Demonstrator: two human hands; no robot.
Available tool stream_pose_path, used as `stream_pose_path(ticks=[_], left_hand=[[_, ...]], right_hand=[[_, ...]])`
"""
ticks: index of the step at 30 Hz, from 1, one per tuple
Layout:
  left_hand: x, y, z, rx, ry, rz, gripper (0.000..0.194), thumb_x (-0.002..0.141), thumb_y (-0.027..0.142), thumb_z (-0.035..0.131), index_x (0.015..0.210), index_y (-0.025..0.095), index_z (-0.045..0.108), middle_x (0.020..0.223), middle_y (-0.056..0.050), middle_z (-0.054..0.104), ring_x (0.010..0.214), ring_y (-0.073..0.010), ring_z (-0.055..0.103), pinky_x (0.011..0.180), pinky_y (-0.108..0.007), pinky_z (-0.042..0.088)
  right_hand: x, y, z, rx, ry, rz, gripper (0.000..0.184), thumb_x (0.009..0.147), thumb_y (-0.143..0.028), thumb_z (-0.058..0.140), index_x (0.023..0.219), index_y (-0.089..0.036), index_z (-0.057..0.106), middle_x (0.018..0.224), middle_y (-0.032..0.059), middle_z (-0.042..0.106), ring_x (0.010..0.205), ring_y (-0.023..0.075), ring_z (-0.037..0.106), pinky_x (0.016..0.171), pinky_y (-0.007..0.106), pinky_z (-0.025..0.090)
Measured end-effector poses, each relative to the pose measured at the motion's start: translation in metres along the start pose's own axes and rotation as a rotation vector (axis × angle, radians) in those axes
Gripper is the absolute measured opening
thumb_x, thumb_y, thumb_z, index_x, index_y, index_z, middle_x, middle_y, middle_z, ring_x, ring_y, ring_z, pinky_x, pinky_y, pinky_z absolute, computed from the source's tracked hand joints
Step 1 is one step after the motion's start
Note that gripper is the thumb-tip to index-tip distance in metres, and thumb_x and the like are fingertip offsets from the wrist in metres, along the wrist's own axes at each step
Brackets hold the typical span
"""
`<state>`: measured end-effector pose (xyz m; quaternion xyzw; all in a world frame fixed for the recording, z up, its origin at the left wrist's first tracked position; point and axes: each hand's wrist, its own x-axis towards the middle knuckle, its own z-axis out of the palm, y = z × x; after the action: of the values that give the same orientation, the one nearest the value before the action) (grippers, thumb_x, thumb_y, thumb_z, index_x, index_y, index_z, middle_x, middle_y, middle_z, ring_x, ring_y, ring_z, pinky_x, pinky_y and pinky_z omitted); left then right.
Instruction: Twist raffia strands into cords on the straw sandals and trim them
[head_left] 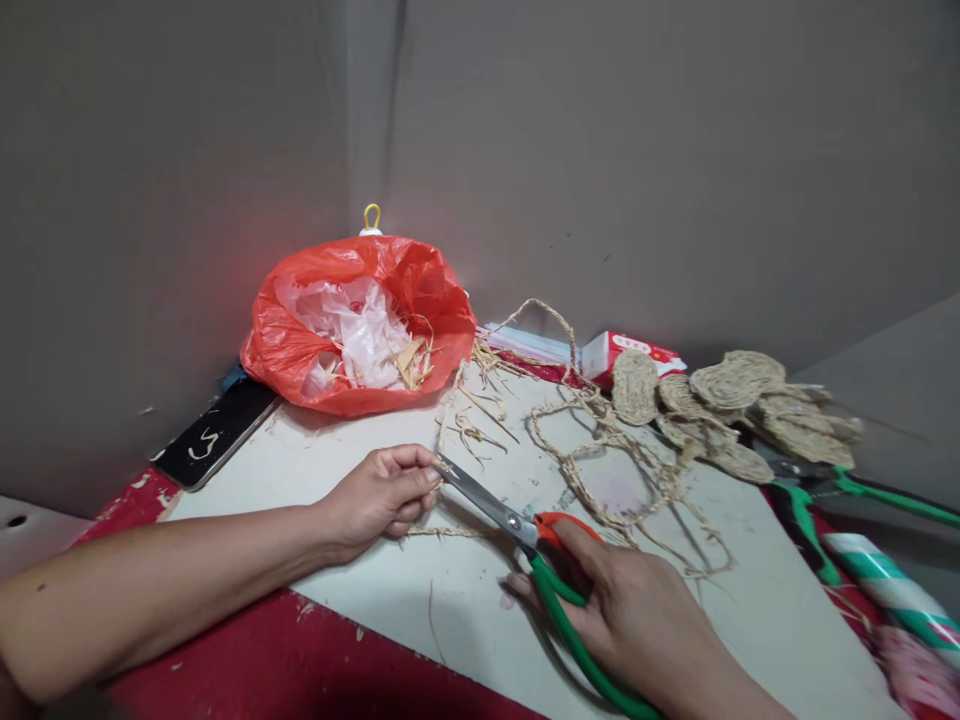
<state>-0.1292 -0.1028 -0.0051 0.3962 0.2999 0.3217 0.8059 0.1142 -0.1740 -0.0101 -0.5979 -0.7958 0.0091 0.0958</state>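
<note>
My left hand (386, 492) is closed in a pinch on a braided straw cord (442, 415), which runs up from the fingers and also trails out below them to the right. In my right hand (626, 600) is a pair of scissors (480, 497) with one orange and one green handle. Their blades point left, and the tips meet the cord right at my left fingertips. Farther right, more of the cord lies in loose loops (570, 470) on the white board (360, 610). Whether the blades are fully closed I cannot tell.
A red plastic bag (277, 350) holding straw scraps stands at the back. Left of it lies a black phone (217, 430). Several coiled straw ovals (739, 380), a red-and-white box (622, 350), green-handled cutters (802, 510) and a green-and-white roll (892, 590) are on the right.
</note>
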Motion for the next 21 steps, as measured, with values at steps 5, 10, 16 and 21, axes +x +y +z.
stream_pose_path(ticks=[5, 10, 16, 21], left_hand=[[0.001, -0.002, -0.001, 0.038, 0.019, 0.014, 0.017, 0.082, 0.029, 0.062, 0.085, 0.015, 0.054, 0.058, 0.006, 0.047, 0.039, -0.0005, 0.021, 0.037, -0.017, 0.012], [0.001, -0.002, 0.0, 0.044, 0.03, 0.013, 0.017, 0.082, 0.03, 0.062, 0.084, 0.015, 0.053, 0.059, 0.006, 0.047, 0.039, -0.0004, 0.021, 0.037, -0.017, 0.011], [0.001, -0.002, 0.0, 0.024, 0.051, 0.01, 0.018, 0.081, 0.029, 0.063, 0.081, 0.016, 0.05, 0.058, 0.006, 0.047, 0.039, -0.0006, 0.022, 0.036, -0.017, 0.011], [0.0, -0.002, 0.0, 0.023, 0.049, 0.007, 0.019, 0.08, 0.029, 0.064, 0.078, 0.016, 0.05, 0.056, 0.006, 0.046, 0.039, -0.0005, 0.022, 0.036, -0.017, 0.011]], right_hand=[[0.0, 0.003, 0.0, 0.041, -0.036, -0.004, 0.034, 0.079, -0.056, 0.055, 0.069, -0.024, 0.048, 0.048, -0.0035, 0.058, 0.041, 0.0163, 0.056, 0.043, 0.024, 0.031], [-0.001, -0.001, -0.001, 0.0, 0.013, -0.008, 0.034, 0.081, -0.056, 0.051, 0.071, -0.024, 0.05, 0.049, -0.0024, 0.06, 0.043, 0.0175, 0.058, 0.044, 0.024, 0.032], [-0.001, -0.002, -0.003, -0.081, 0.104, -0.03, 0.033, 0.081, -0.055, 0.052, 0.074, -0.023, 0.057, 0.048, -0.0013, 0.06, 0.044, 0.0188, 0.06, 0.044, 0.026, 0.033], [-0.001, 0.008, -0.002, -0.127, 0.158, -0.106, 0.029, 0.08, -0.052, 0.054, 0.076, -0.024, 0.061, 0.046, -0.0015, 0.06, 0.04, 0.0174, 0.058, 0.042, 0.025, 0.031]])
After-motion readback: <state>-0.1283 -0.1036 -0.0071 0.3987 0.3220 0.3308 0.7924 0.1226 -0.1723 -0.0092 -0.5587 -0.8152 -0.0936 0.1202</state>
